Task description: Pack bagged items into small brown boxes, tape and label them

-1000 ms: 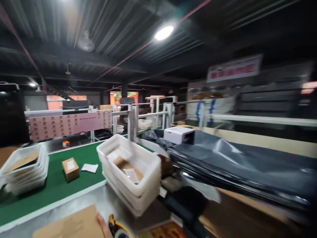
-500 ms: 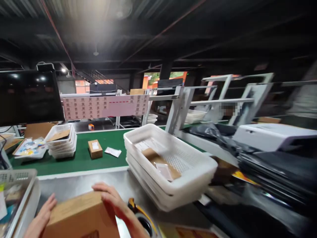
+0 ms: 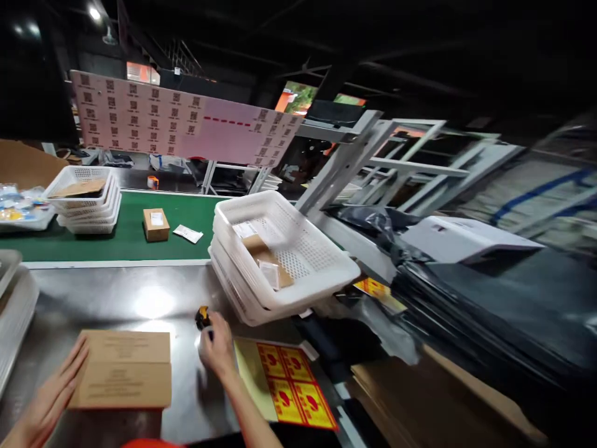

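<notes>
A brown cardboard box [image 3: 122,370] stands on the steel worktop, its closed top flaps meeting at a centre seam. My left hand [image 3: 53,389] rests along the box's left side, fingers stretched out flat. To the right of the box, my right hand [image 3: 218,345] is closed around a tape dispenser [image 3: 202,318] with a black and yellow head. Most of the dispenser is hidden by the fingers. Just right of that hand lies a sheet of yellow and red stickers [image 3: 298,386].
Stacked white baskets [image 3: 321,280] stand at the worktop's right, the top one holding a packet. Behind runs a green belt [image 3: 196,211] with a small carton [image 3: 156,224], a white packet [image 3: 188,234] and more baskets [image 3: 88,211]. Black bags [image 3: 476,317] lie at right.
My right hand has left the box and taken hold of the tape dispenser. The box has been lowered onto the worktop, my left hand still against it. The view has tilted down.
</notes>
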